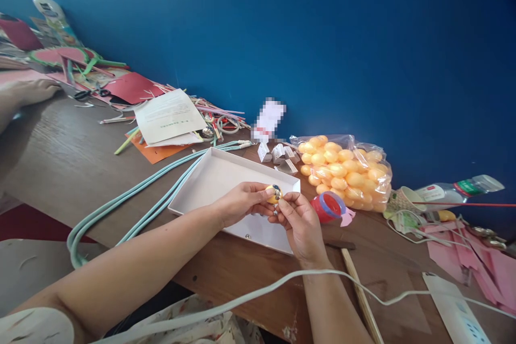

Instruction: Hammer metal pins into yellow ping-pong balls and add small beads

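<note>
Over the white box lid (197, 177), my left hand (244, 204) pinches a small yellow round piece (274, 194) with a dark, shiny part on its face. The fingers of my right hand (298, 220) touch its lower right side, bent together; whether they grip the piece or something tiny is too small to tell. A small shiny bit (248, 236) lies in the lid below the hands. Just right of my right hand is a red cup (321, 208) with a blue rim. Behind it sits a clear bag of yellow-orange balls (342, 169).
Light blue cords (133, 193) loop left of the lid. Papers (169, 118) and sticks lie behind. Another person's hand (36, 90) rests far left near scissors (92, 93). A white cable (258, 293) crosses in front; a power strip (457, 306) and plastic bottle (459, 191) are right.
</note>
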A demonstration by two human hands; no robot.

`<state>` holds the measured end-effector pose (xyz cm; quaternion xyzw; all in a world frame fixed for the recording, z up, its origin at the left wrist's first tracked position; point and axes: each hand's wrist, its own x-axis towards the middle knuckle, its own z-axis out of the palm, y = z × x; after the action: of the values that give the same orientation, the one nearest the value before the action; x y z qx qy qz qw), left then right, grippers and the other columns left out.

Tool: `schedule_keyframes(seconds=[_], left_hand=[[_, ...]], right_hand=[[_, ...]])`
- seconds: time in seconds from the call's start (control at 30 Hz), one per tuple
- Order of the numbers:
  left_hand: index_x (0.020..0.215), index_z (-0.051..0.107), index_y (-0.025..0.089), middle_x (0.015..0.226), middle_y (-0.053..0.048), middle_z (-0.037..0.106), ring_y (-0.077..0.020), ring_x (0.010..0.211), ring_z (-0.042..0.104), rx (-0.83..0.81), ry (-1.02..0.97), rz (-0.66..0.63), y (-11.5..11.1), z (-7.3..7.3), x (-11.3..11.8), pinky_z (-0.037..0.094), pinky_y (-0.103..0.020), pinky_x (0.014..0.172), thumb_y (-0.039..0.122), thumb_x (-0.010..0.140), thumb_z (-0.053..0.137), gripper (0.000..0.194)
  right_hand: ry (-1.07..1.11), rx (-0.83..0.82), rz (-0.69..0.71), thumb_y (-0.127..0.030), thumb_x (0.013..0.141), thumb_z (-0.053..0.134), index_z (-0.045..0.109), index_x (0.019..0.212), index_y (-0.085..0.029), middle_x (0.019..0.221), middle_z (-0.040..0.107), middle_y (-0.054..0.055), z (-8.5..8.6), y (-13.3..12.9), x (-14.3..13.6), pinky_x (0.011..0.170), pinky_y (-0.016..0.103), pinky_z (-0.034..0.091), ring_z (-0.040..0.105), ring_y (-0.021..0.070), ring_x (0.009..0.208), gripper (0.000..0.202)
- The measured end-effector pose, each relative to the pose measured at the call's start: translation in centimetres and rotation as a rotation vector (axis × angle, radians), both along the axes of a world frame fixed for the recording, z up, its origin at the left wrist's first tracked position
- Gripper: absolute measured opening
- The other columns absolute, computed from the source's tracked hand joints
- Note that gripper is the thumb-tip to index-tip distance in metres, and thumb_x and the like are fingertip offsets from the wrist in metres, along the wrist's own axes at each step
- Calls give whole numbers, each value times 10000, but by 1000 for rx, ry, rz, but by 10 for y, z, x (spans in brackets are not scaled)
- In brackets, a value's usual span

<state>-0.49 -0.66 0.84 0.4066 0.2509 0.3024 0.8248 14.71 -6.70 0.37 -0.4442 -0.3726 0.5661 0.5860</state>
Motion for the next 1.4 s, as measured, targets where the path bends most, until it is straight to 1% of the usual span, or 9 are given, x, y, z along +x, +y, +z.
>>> schedule_keyframes(seconds=[0.17, 0.4, 0.5, 0.73, 1.0, 1.1, 1.2, 1.4], left_hand=[[927, 680, 76, 781, -84, 655, -111, 683, 608, 36, 2, -20, -1, 1, 0, 483, -243, 712, 429, 750, 698, 395], [925, 692, 102, 790, -79, 653, -125, 702, 604, 103, 22, -50, -2, 2, 0, 488, -261, 731, 444, 752, 687, 384], [925, 693, 110, 816, -85, 662, -133, 722, 611, 126, 22, -61, -2, 1, 0, 485, -270, 751, 452, 755, 680, 382], [932, 691, 116, 809, -80, 664, -135, 724, 617, 139, 50, -65, -1, 0, -1, 484, -285, 769, 460, 756, 676, 388], [894, 691, 116, 785, -72, 666, -140, 708, 623, 163, 103, -50, -2, 4, 0, 489, -296, 765, 475, 738, 686, 392], [887, 687, 115, 774, -73, 670, -138, 702, 627, 164, 92, -55, -2, 3, 0, 487, -283, 752, 475, 750, 675, 386], [922, 682, 120, 785, -74, 676, -132, 688, 634, 153, 30, -76, -2, 0, 0, 487, -269, 735, 463, 783, 646, 372], [900, 692, 80, 764, -85, 667, -114, 693, 611, 37, -31, -91, -2, 2, -2, 494, -238, 712, 403, 802, 648, 340]], right_hand=[[-27, 5, -25, -292, 759, 739, 555, 838, -204, 638, 589, -63, 0, 0, -1, 552, 236, 546, 497, 55, 509, 219], [-84, 17, -8, -297, 760, 733, 519, 820, -214, 601, 582, -75, -1, 1, 3, 502, 239, 536, 482, 57, 451, 237], [-88, 24, 9, -303, 761, 730, 508, 818, -220, 584, 571, -81, -1, 1, 3, 501, 240, 531, 480, 61, 445, 244], [-90, 31, 8, -302, 778, 713, 506, 827, -223, 620, 590, -72, -4, 0, 3, 505, 238, 518, 500, 64, 464, 227], [-101, 36, 9, -311, 775, 713, 505, 809, -221, 605, 571, -78, -4, 0, 1, 479, 215, 488, 494, 60, 446, 229], [-74, 46, 7, -312, 778, 709, 507, 813, -223, 606, 544, -81, -4, 0, 0, 485, 214, 476, 467, 56, 456, 223], [-23, 61, 8, -306, 787, 696, 507, 817, -227, 590, 517, -84, -4, -2, -1, 479, 206, 459, 428, 55, 459, 207], [14, 81, 15, -285, 824, 651, 515, 853, -223, 601, 545, -66, -2, -3, -1, 483, 210, 458, 429, 65, 482, 153]])
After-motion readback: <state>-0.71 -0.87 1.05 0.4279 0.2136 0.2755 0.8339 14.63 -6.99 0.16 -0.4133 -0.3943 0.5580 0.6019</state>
